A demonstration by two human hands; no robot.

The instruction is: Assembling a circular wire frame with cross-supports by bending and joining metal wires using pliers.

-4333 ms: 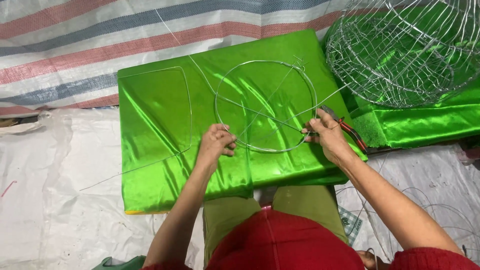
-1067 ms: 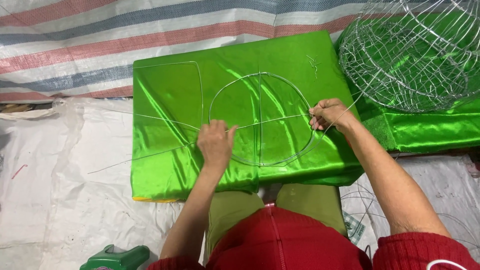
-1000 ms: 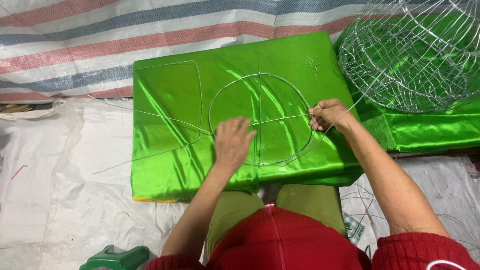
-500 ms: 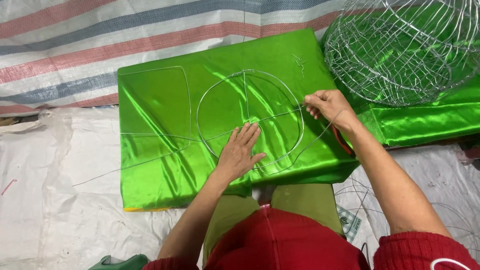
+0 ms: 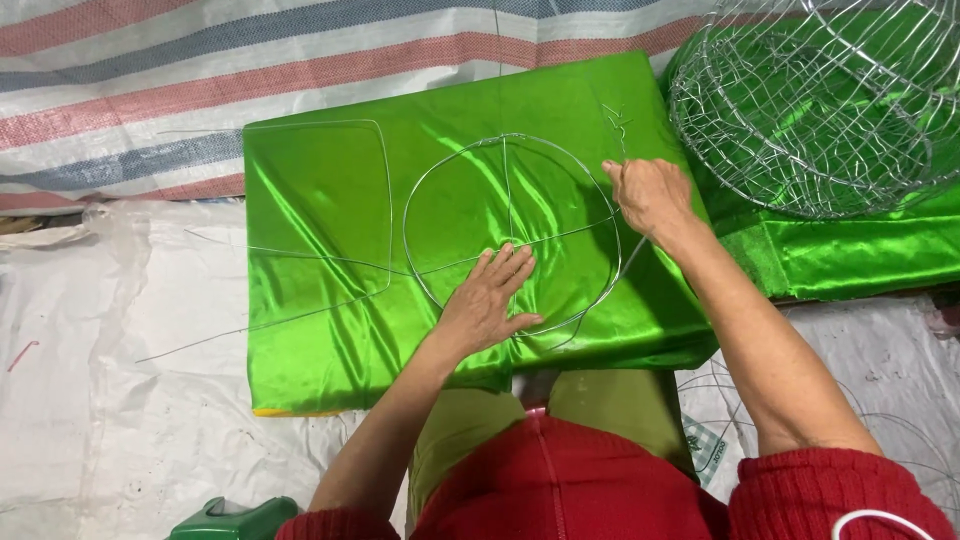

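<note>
A round wire ring (image 5: 440, 170) with crossing straight wires lies on a block covered in shiny green cloth (image 5: 330, 330). My left hand (image 5: 490, 300) lies flat, fingers spread, on the lower middle of the ring and presses it down. My right hand (image 5: 645, 195) is at the ring's right edge, its fingers pinched on the wire there. A long straight wire (image 5: 250, 325) runs from the ring out past the block's left side.
A wire frame with rounded corners (image 5: 385, 200) lies on the block's left half. A large wire mesh basket (image 5: 810, 110) sits on more green cloth at the upper right. Striped tarp (image 5: 150, 80) lies behind, white sheeting (image 5: 110, 400) to the left, a green plastic thing (image 5: 235, 520) at the bottom.
The left hand went from gripping the wires to lying flat on the ring. The ring has turned, and the right hand shifted up along its right edge.
</note>
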